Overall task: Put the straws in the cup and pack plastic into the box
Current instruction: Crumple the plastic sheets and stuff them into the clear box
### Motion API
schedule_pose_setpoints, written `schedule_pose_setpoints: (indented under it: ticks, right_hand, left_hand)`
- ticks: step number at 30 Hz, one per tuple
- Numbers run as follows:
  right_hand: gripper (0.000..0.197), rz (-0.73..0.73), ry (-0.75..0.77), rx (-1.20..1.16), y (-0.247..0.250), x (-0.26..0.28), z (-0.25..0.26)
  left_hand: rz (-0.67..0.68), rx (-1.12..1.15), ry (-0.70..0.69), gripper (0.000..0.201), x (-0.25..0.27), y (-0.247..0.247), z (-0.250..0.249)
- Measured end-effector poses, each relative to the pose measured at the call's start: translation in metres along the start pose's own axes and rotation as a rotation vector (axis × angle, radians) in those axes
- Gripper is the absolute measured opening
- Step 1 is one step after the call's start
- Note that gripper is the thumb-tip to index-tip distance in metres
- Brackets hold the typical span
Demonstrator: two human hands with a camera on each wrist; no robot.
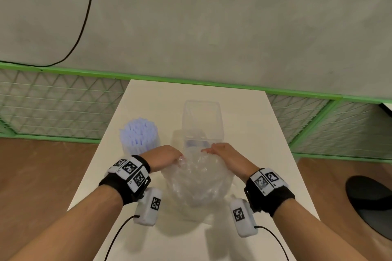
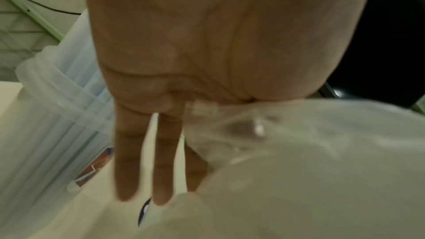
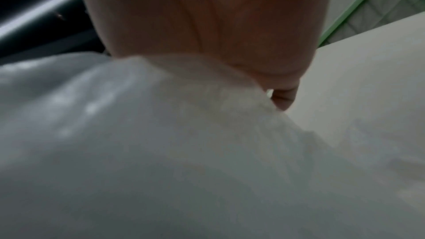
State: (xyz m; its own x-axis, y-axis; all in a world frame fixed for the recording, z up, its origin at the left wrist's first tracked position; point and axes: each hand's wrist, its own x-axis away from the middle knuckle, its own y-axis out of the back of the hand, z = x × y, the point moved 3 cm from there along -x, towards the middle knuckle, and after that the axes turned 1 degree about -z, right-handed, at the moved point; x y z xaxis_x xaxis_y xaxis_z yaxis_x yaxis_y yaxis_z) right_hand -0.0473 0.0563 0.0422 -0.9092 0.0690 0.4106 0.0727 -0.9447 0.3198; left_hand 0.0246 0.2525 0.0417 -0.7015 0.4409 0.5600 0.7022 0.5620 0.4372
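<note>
A crumpled bundle of clear plastic [image 1: 197, 184] lies on the white table [image 1: 254, 133] just in front of a clear open box [image 1: 201, 121]. My left hand [image 1: 169, 155] holds the bundle's left top; in the left wrist view three fingers [image 2: 168, 170] hang straight while another fingertip shows through the plastic [image 2: 299, 170]. On the bundle's right top my right hand [image 1: 218, 151] grips it, and the plastic [image 3: 161, 152] hides most of its fingers, with the little finger [image 3: 284, 97] curled. A frosted cup full of pale blue straws [image 1: 139, 135] [image 2: 52, 115] stands to the left.
A green mesh fence [image 1: 53, 101] runs behind the table's far edge, with a black cable [image 1: 84, 17] on the grey floor beyond. A dark round object [image 1: 371, 203] sits on the brown floor at right. Bare tabletop lies right of the box.
</note>
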Motion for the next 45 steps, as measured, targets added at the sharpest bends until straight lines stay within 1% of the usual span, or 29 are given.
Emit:
schedule_pose_setpoints:
  ticks: [1,2,4,5,8,9,11,14,16,18,19,20,21,23,24,25,26,28,30,31,32,33,35,37,38,39,40,42,45]
  right_hand:
    - [0.039,-0.035,0.071,-0.035,0.004,0.007,0.003]
    - [0.041,-0.040,0.142,-0.041,0.008,0.016,0.005]
    - [0.056,0.055,0.251,0.023,0.013,0.032,0.006]
    - [0.065,0.101,0.267,0.069,0.015,0.038,0.003]
    - [0.082,0.144,0.299,0.198,0.025,0.044,-0.008]
    - [0.084,0.147,0.316,0.274,0.027,0.043,-0.011]
    - [0.079,0.145,0.334,0.371,0.030,0.041,-0.018]
    - [0.063,0.079,0.370,0.308,0.032,0.035,-0.022]
    - [0.051,0.025,0.360,0.251,0.035,0.031,-0.020]
    - [0.046,-0.007,0.351,0.226,0.037,0.029,-0.018]
    - [0.045,-0.014,0.350,0.212,0.037,0.028,-0.017]
    - [0.045,-0.017,0.349,0.198,0.037,0.027,-0.017]
    - [0.043,-0.020,0.355,0.186,0.037,0.026,-0.017]
    - [0.037,-0.041,0.369,0.186,0.036,0.025,-0.019]
    - [0.033,-0.060,0.378,0.202,0.036,0.024,-0.020]
    - [0.031,-0.079,0.392,0.228,0.037,0.023,-0.022]
    - [0.031,-0.097,0.410,0.256,0.037,0.022,-0.022]
    - [0.033,-0.143,0.437,0.281,0.039,0.020,-0.023]
    - [0.034,-0.164,0.406,0.215,0.043,0.018,-0.026]
    - [0.030,-0.157,0.379,0.145,0.044,0.018,-0.027]
    - [0.025,-0.150,0.350,0.089,0.044,0.019,-0.029]
    - [0.023,-0.144,0.334,0.051,0.043,0.019,-0.033]
    - [0.028,-0.138,0.337,0.069,0.039,0.019,-0.041]
    - [0.034,-0.063,0.287,0.048,0.033,0.024,-0.047]
    - [0.037,-0.004,0.249,0.024,0.031,0.027,-0.048]
    - [0.042,0.044,0.226,0.011,0.029,0.030,-0.048]
    - [0.048,0.057,0.212,0.025,0.028,0.032,-0.047]
    - [0.051,-0.005,0.206,-0.002,0.027,0.034,-0.045]
    - [0.044,-0.172,0.263,-0.056,0.025,0.035,-0.043]
  left_hand:
    - [0.027,-0.045,0.012,0.031,0.000,0.001,0.004]
    - [0.059,-0.063,0.037,0.031,0.001,0.002,0.008]
    - [0.124,0.023,0.088,0.033,0.005,0.001,0.015]
    - [0.142,0.077,0.091,0.035,0.007,0.000,0.017]
    - [0.122,0.172,0.006,0.055,0.010,0.001,0.024]
    - [0.125,0.187,-0.024,0.056,0.010,0.001,0.027]
    - [0.127,0.218,-0.076,0.049,0.012,0.001,0.028]
    - [0.115,0.310,-0.110,0.033,0.017,-0.001,0.030]
    - [0.138,0.448,-0.092,0.007,0.019,-0.003,0.036]
    - [0.183,0.535,-0.118,0.027,0.020,-0.003,0.046]
    - [0.200,0.490,-0.141,0.032,0.020,-0.003,0.050]
    - [0.206,0.385,-0.186,0.032,0.023,-0.003,0.054]
    - [0.209,0.202,-0.248,0.030,0.025,-0.003,0.056]
    - [0.177,-0.136,-0.377,0.036,0.024,-0.007,0.063]
    - [0.137,-0.211,-0.440,0.040,0.024,-0.009,0.064]
    - [0.100,-0.214,-0.497,0.042,0.025,-0.010,0.063]
    - [0.070,-0.184,-0.551,0.041,0.026,-0.010,0.061]
    - [0.033,-0.124,-0.575,0.044,0.026,-0.008,0.056]
    - [-0.003,-0.037,-0.516,0.062,0.026,-0.001,0.051]
    - [-0.019,-0.005,-0.497,0.062,0.027,0.003,0.049]
    - [-0.034,0.010,-0.505,0.055,0.026,0.004,0.047]
    - [-0.043,0.012,-0.522,0.043,0.027,0.003,0.045]
    - [-0.073,0.009,-0.560,0.024,0.027,-0.002,0.045]
    - [-0.138,0.029,-0.580,0.009,0.030,-0.008,0.048]
    - [-0.172,0.066,-0.584,0.010,0.031,-0.011,0.049]
    - [-0.206,0.106,-0.583,0.020,0.031,-0.014,0.050]
    - [-0.232,0.146,-0.581,0.027,0.031,-0.018,0.051]
    - [-0.270,0.193,-0.597,0.031,0.032,-0.022,0.050]
    - [-0.303,0.239,-0.617,0.029,0.031,-0.024,0.047]
